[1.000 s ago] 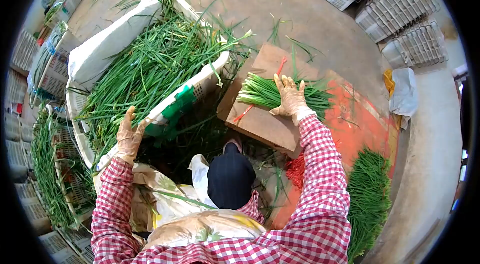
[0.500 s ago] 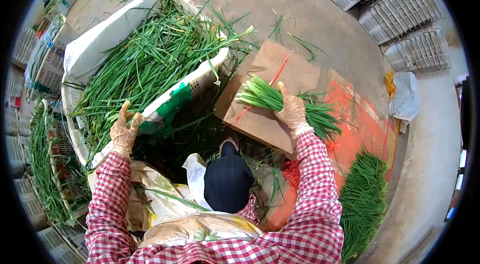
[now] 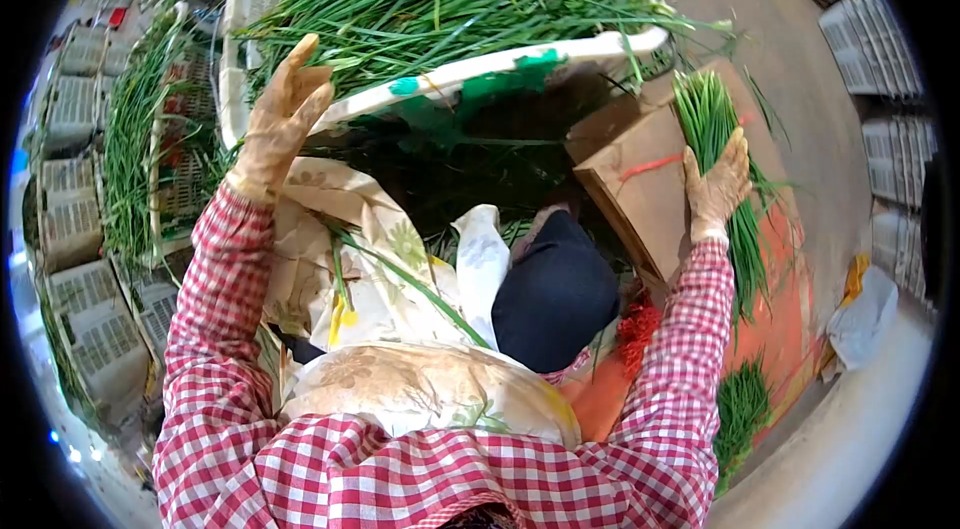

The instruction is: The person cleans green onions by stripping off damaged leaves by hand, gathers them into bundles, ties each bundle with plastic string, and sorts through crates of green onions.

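My left hand (image 3: 283, 124), in a thin tan glove, is beside the near left rim of the white crate (image 3: 395, 97). Its fingers are spread and nothing is in them. Loose garlic chives (image 3: 440, 4) fill that crate in a tangled heap. My right hand (image 3: 718, 191), gloved alike, is wrapped over a bunch of garlic chives (image 3: 705, 114) on a brown board (image 3: 640, 174). The bunch's pale cut ends point away from me, and its green tips hang toward me. A red tie (image 3: 650, 167) crosses the board, partly hidden beneath the bunch.
A pile of chives (image 3: 740, 419) lies on the orange-red surface (image 3: 770, 329) at my right. Red ties (image 3: 638, 329) are heaped near my knee. Another chive-filled crate (image 3: 150, 149) and stacked white crates (image 3: 95, 314) stand left; more crates (image 3: 870, 44) are at the right wall.
My view has swung, shifting the scene. The bunch under my right hand has turned from lying sideways to pointing away from me. My left hand remains at the crate's rim, fingers apart.
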Demonstrator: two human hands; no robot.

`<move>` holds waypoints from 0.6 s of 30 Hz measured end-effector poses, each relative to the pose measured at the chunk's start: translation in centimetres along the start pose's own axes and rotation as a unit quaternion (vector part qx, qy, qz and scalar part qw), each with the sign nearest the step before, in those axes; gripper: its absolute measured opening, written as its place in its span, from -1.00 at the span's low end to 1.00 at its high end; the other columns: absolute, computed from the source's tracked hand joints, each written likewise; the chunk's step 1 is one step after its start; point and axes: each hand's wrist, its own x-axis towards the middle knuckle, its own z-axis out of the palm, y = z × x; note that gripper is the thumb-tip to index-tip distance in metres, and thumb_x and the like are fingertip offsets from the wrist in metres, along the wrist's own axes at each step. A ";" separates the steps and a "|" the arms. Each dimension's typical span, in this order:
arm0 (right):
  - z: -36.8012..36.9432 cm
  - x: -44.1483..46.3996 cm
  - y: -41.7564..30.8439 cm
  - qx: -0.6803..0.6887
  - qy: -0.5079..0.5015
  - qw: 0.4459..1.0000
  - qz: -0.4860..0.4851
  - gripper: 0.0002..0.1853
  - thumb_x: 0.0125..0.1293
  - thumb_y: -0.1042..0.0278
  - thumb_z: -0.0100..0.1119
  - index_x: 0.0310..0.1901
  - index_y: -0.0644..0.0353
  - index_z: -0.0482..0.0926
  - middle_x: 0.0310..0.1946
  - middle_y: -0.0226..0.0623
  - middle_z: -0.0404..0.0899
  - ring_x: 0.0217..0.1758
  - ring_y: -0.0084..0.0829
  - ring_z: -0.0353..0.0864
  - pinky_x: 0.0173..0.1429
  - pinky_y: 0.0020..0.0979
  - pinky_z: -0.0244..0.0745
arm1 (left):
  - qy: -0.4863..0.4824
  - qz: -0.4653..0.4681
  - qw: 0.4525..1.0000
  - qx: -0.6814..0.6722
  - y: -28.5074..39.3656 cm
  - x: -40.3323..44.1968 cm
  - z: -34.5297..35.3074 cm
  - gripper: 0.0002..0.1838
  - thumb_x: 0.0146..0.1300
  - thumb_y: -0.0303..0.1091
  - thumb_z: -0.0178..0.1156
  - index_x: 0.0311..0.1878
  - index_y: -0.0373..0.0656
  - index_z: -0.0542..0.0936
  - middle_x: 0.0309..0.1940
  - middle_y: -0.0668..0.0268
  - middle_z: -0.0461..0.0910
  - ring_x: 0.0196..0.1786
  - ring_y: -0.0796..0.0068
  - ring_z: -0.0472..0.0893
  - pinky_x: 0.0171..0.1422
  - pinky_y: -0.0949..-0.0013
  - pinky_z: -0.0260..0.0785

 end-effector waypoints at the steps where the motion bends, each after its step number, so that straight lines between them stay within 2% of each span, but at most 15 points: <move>1: 0.0 -0.2 0.0 0.002 0.005 1.000 0.004 0.06 0.13 -0.48 0.02 0.50 -0.08 -0.19 0.46 -0.18 0.01 0.50 -0.14 -0.01 0.42 0.22 -0.08 | 0.004 0.006 0.999 0.040 0.7 -1.3 -1.3 -0.36 0.32 -0.23 0.20 0.41 -0.12 0.22 0.15 0.14 0.45 0.18 0.37 0.47 0.30 0.34 0.28; 3: -0.2 -0.2 0.2 0.037 0.030 0.999 -0.024 0.00 0.16 -0.45 -0.01 0.49 -0.07 -0.10 0.44 -0.22 0.05 0.50 -0.18 0.02 0.41 0.21 -0.04 | 0.047 0.020 0.998 -0.032 -0.1 -3.2 -2.8 -0.44 0.32 -0.31 0.20 0.36 -0.13 0.31 0.15 0.24 0.47 0.17 0.42 0.47 0.29 0.36 0.29; 4: -0.2 -0.2 0.0 0.028 0.023 0.999 -0.019 -0.01 0.17 -0.44 -0.01 0.49 -0.06 -0.08 0.44 -0.23 0.06 0.49 -0.19 0.04 0.41 0.20 -0.02 | 0.040 -0.011 0.996 -0.078 0.0 -4.3 -3.0 -0.51 0.32 -0.37 0.20 0.30 -0.14 0.39 0.12 0.33 0.49 0.14 0.49 0.48 0.26 0.41 0.31; 5: -0.6 -0.1 -0.2 0.017 0.014 1.000 -0.017 -0.03 0.18 -0.43 -0.01 0.48 -0.05 -0.06 0.44 -0.24 0.07 0.49 -0.19 0.06 0.40 0.18 0.00 | 0.012 -0.025 0.998 -0.063 0.8 -4.5 -2.2 -0.55 0.32 -0.38 0.18 0.27 -0.15 0.42 0.09 0.33 0.51 0.12 0.53 0.48 0.23 0.44 0.33; 6: -1.0 0.0 -0.6 0.020 0.018 0.999 -0.027 -0.03 0.18 -0.43 -0.01 0.48 -0.05 -0.06 0.44 -0.24 0.07 0.49 -0.19 0.06 0.40 0.18 0.00 | -0.010 -0.096 0.993 -0.069 2.4 -5.1 -0.6 -0.58 0.34 -0.37 0.16 0.26 -0.14 0.43 0.08 0.33 0.51 0.11 0.55 0.49 0.19 0.46 0.35; 7: -1.4 -0.2 -0.9 -0.011 0.019 1.000 -0.018 -0.04 0.18 -0.39 0.02 0.47 0.00 -0.03 0.43 -0.21 0.10 0.46 -0.17 0.11 0.40 0.10 0.04 | -0.070 -0.128 0.984 -0.102 2.4 -5.3 0.9 -0.59 0.35 -0.30 0.17 0.23 -0.15 0.45 0.04 0.32 0.53 0.10 0.56 0.49 0.15 0.47 0.38; 8: -1.8 -0.3 -1.5 -0.039 0.022 0.999 -0.011 -0.06 0.19 -0.35 0.04 0.46 0.04 0.00 0.42 -0.19 0.13 0.44 -0.15 0.16 0.39 0.02 0.08 | -0.116 -0.198 0.946 -0.228 4.0 -5.6 2.7 -0.55 0.30 -0.31 0.19 0.24 -0.19 0.45 0.01 0.25 0.55 0.10 0.45 0.51 0.23 0.36 0.36; 9: -2.4 -0.2 -1.6 -0.010 0.036 0.999 -0.030 -0.06 0.19 -0.33 0.05 0.46 0.06 0.01 0.41 -0.18 0.15 0.42 -0.14 0.18 0.39 -0.02 0.10 | -0.161 -0.065 0.985 0.007 1.8 -5.1 5.2 -0.51 0.27 -0.26 0.23 0.23 -0.22 0.44 0.06 0.18 0.55 0.14 0.37 0.51 0.25 0.31 0.36; 11: -1.4 -0.1 -0.9 0.002 0.072 0.995 -0.066 -0.06 0.19 -0.30 0.07 0.46 0.07 0.00 0.42 -0.15 0.14 0.43 -0.14 0.18 0.40 -0.04 0.09 | -0.229 0.012 0.964 0.133 -1.2 -4.2 9.9 -0.47 0.23 -0.12 0.21 0.24 -0.11 0.45 0.14 0.08 0.51 0.21 0.17 0.49 0.30 0.23 0.32; 13: -1.4 -0.2 -0.8 -0.022 0.040 0.998 -0.039 -0.07 0.22 -0.30 0.04 0.47 0.07 -0.04 0.45 -0.23 0.07 0.48 -0.22 0.07 0.44 -0.03 0.02 | -0.277 -0.023 0.943 0.185 -3.3 -3.3 15.1 -0.45 0.22 -0.06 0.16 0.24 -0.10 0.44 0.13 0.08 0.51 0.22 0.13 0.47 0.31 0.21 0.29; 15: -1.3 -0.6 -1.1 -0.026 0.016 0.999 -0.020 -0.07 0.23 -0.29 0.02 0.48 0.06 -0.06 0.47 -0.30 0.02 0.51 -0.29 0.00 0.47 -0.02 -0.03 | -0.361 -0.026 0.887 0.287 -6.1 -2.3 19.8 -0.35 0.19 -0.10 0.19 0.33 -0.13 0.32 0.16 0.06 0.47 0.27 0.13 0.42 0.34 0.19 0.26; 17: -1.2 -0.7 -1.0 -0.056 -0.001 0.998 -0.001 -0.07 0.24 -0.28 0.02 0.49 0.02 -0.11 0.49 -0.36 -0.04 0.53 -0.32 -0.04 0.48 0.02 -0.07 | -0.420 -0.018 0.833 0.359 -8.0 -1.6 22.9 -0.19 0.12 -0.11 0.25 0.40 -0.15 0.18 0.25 -0.01 0.35 0.35 0.05 0.30 0.41 0.08 0.16; 18: -0.7 -0.8 -0.6 -0.045 0.011 0.999 -0.009 -0.06 0.24 -0.31 0.00 0.50 0.00 -0.13 0.50 -0.40 -0.08 0.53 -0.32 -0.07 0.48 0.05 -0.09 | -0.383 0.003 0.843 0.377 -10.1 -2.3 24.4 -0.14 0.08 -0.12 0.28 0.41 -0.15 0.14 0.29 -0.05 0.29 0.38 0.01 0.25 0.43 0.02 0.10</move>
